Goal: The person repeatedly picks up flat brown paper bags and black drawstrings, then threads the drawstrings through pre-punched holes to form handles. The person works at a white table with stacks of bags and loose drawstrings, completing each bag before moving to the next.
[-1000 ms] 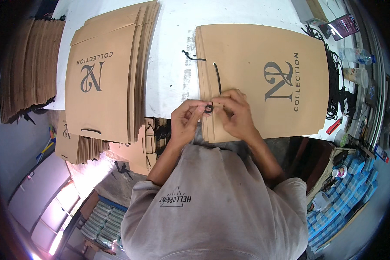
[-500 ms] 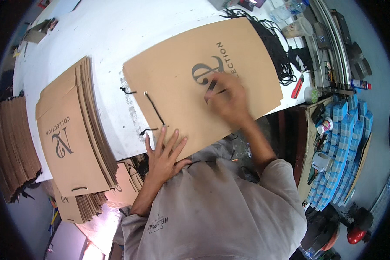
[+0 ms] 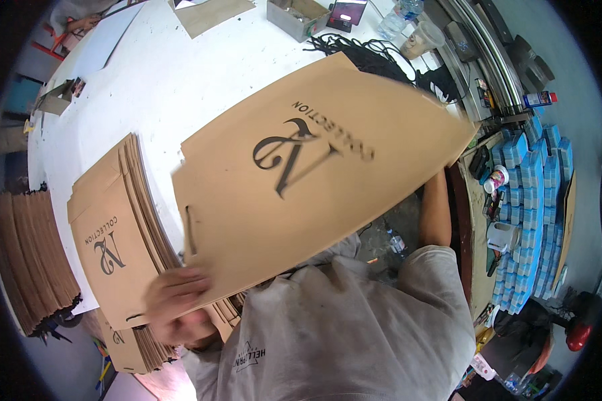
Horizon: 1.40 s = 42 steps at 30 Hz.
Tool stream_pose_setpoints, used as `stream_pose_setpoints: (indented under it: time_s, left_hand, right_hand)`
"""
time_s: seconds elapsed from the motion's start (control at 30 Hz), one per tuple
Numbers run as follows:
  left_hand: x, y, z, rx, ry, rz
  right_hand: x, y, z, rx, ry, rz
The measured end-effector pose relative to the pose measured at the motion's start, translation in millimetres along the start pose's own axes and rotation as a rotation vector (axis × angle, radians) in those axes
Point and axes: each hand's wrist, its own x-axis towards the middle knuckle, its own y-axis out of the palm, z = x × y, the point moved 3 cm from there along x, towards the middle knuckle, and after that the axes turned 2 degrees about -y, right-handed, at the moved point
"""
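A flat brown paper bag [image 3: 234,220] with a dark printed logo is lifted and tilted over the white table [image 3: 157,80]. A black cord handle [image 3: 189,227] shows at its left end. My left hand [image 3: 180,304], blurred, is closed on the bag's near left corner. The right forearm reaches up under the bag's right end, which hides my right hand and its fingers. Beside my left hand lies a stack of similar flat bags [image 3: 100,230], the top one with a black cord at its near end.
Another upright stack of brown bags [image 3: 27,260] stands at the far left. Black cords [image 3: 381,53], a plastic cup [image 3: 423,40] and a bottle [image 3: 401,17] are at the back right. Blue blocks [image 3: 518,207] fill the right side. Another person's hand [image 3: 83,24] appears at the far left.
The bag has come up off the table and tilted. My left hand has moved left and down, gripping its corner; my right hand has gone from the bag's top to behind its right end.
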Motion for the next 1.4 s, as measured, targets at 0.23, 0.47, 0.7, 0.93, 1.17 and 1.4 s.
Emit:
stream_pose_setpoints:
  time_s: [0.23,0.47,0.7,0.93,1.17,1.4]
  left_hand:
    - [39,-63,102,0.172,-0.470,-0.461]
    - [-21,22,231,0.029,-0.858,-0.209]
    - [-36,8,212,0.470,-0.607,-0.321]
    - [-86,22,168,0.156,-0.888,-0.325]
    - [-100,49,152,-0.083,-0.977,-0.399]
    - [-104,46,165,-0.461,-1.119,-0.312]
  right_hand:
    - [16,-14,27,0.143,0.063,-0.202]
    - [-76,-20,247,0.223,-0.642,0.168]
    - [-120,7,277,0.050,-0.662,0.426]
    - [-157,69,343,0.225,-0.814,0.524]
    - [-201,96,410,0.724,-0.641,0.835]
    - [-206,102,415,0.635,-0.691,0.856]
